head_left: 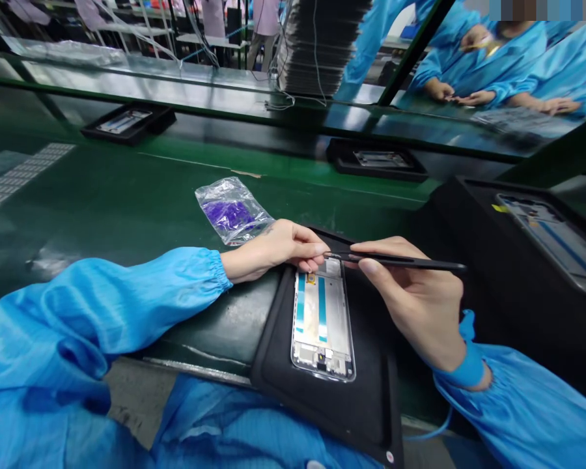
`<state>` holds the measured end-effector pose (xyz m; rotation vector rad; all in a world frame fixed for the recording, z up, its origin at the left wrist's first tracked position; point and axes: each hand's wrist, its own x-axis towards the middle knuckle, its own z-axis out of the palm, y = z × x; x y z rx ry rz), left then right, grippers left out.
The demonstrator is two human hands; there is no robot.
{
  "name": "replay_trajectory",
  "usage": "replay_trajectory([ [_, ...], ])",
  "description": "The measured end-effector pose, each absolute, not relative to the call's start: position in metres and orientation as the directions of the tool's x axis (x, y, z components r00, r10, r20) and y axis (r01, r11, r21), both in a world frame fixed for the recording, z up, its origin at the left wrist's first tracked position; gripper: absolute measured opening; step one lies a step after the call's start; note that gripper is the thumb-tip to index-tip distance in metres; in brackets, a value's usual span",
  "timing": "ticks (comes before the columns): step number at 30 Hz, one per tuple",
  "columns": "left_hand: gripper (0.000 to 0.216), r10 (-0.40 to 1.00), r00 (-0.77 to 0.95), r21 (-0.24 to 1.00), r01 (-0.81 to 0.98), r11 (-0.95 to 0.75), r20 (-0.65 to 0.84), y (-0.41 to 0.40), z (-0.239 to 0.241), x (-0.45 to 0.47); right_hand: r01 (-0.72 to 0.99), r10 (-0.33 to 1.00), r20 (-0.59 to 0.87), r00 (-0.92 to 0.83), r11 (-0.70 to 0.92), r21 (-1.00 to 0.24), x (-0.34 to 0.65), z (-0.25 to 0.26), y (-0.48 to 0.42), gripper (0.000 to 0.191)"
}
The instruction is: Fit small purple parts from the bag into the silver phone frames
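Phone frame (329,326), one: lying on black tray (276,345), apparently to keep it flat; left hand (278,244) at its far end, fingers bunched, whether gripping anything cannot be told; right hand (417,296) to its right, fingers grasping black tweezers (410,262) nearly level, likely for fine control; clear bag (229,212), purple contents, beyond its left, presumably within reach

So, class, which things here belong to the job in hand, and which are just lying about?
In use:
phone frame
black tray under it
slim black tool in the right hand

Apparently lying about:
bag of purple contents, possibly supplies
back left tray
back right tray
raised tray, right
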<state>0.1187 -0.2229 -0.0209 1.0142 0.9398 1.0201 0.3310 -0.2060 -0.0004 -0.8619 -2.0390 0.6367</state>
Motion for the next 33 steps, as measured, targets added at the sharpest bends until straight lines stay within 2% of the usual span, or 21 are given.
replay_trajectory([
  [5,0.025,0.952,0.263,0.951,-0.220,0.217,-0.156,-0.222,-0.023,0.119,0.352,0.765,0.495,-0.413,0.635,-0.688,0.330,0.001,-0.204,0.010],
  [8,0.033,0.945,0.290,0.951,-0.216,0.221,-0.153,-0.223,-0.021,0.117,0.332,0.802,0.440,-0.405,0.577,-0.746,0.329,0.002,-0.201,0.009],
  [13,0.038,0.923,0.351,0.947,-0.209,0.243,-0.159,-0.221,-0.018,0.114,0.188,0.893,0.251,-0.373,0.337,-0.922,0.329,0.000,-0.194,0.013],
  [16,0.039,0.908,0.389,0.946,-0.208,0.248,-0.153,-0.219,-0.020,0.112,0.109,0.915,0.144,-0.376,0.198,-0.974,0.327,0.000,-0.193,0.019],
  [23,0.041,0.898,0.412,0.945,-0.202,0.255,-0.154,-0.217,-0.021,0.110,0.018,0.926,0.055,-0.374,0.067,-0.998,0.323,0.000,-0.193,0.021],
  [27,0.045,0.886,0.442,0.949,-0.197,0.248,-0.140,-0.218,-0.019,0.109,0.023,0.931,0.049,-0.363,0.062,-0.998,0.323,0.002,-0.194,0.022],
  [33,0.037,0.851,0.515,0.961,-0.174,0.217,-0.099,-0.215,-0.021,0.105,0.020,0.927,0.041,-0.372,0.052,-0.998,0.322,0.002,-0.195,0.020],
])
